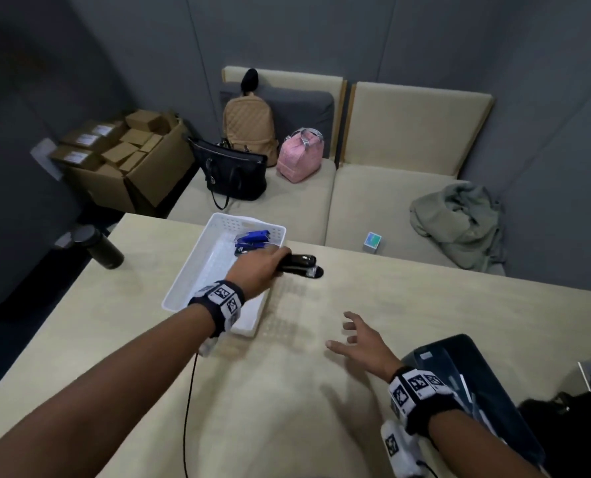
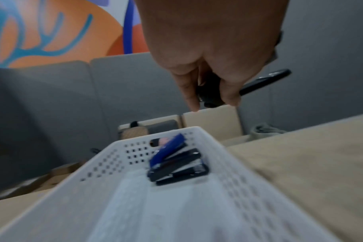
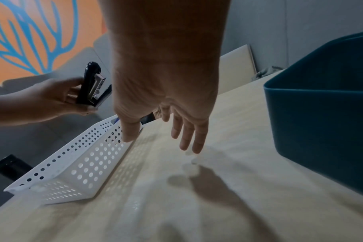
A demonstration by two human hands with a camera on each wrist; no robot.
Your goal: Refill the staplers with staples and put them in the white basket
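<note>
My left hand grips a black stapler in the air, above the right rim at the far end of the white perforated basket. In the right wrist view the black stapler shows its metal magazine. The left wrist view has the fingers curled round the stapler. Inside the basket, at its far end, lie blue and dark staplers, also the staplers. My right hand hovers over the table with fingers spread, holding nothing.
A dark teal bin stands at the table's right near edge, by my right wrist. A dark bottle stands at the left edge. A small box sits at the far edge. Bags, a jacket and cardboard boxes lie beyond the table.
</note>
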